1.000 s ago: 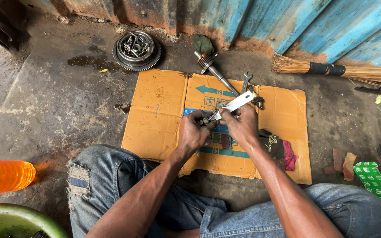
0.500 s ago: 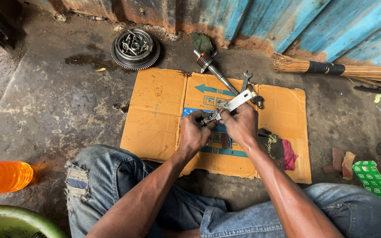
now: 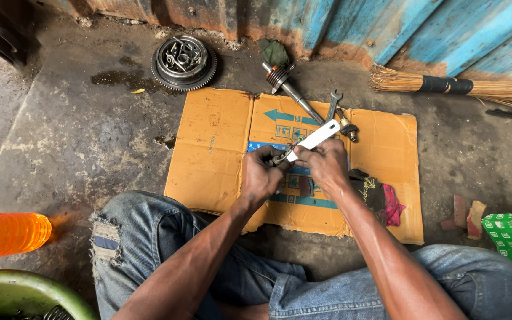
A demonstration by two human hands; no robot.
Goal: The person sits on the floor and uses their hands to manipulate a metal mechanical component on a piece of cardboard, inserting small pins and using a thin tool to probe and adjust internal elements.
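Left hand [image 3: 260, 176] and right hand [image 3: 325, 165] close together, fingers curled, forearms converging

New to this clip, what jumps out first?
Both hands, the left hand and right hand, meet at mid-frame over a flattened cardboard sheet, closed on a flat white metal tool that points up and right. Behind the sheet, by the blue wall, lies a round toothed gear drum filled with small parts. A bright orange bottle lies at the left edge.
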